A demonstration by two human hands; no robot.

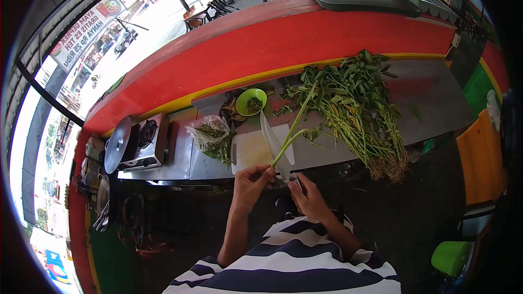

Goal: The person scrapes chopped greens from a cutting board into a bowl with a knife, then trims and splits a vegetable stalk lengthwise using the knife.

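My left hand (253,184) is closed around the lower end of a leafy green stem (293,133), which slants up and away over the counter. In my right hand (309,197) is a large kitchen knife (270,137), its broad blade pointing away from me beside the stem. Both hands are close together at the counter's near edge, just in front of a white cutting board (250,149). Right of the board lies a big heap of long-stemmed leafy greens (354,114) with roots. Behind the board, a lime-green bowl (261,93) holds small green pieces.
Left of the board sits a clear plastic bag (210,129) of greens, with loose leaves below it. Farther left are a gas stove (148,139) and a round metal lid (118,144). A red wall (261,46) borders the metal counter (425,106). A green stool (451,257) stands lower right.
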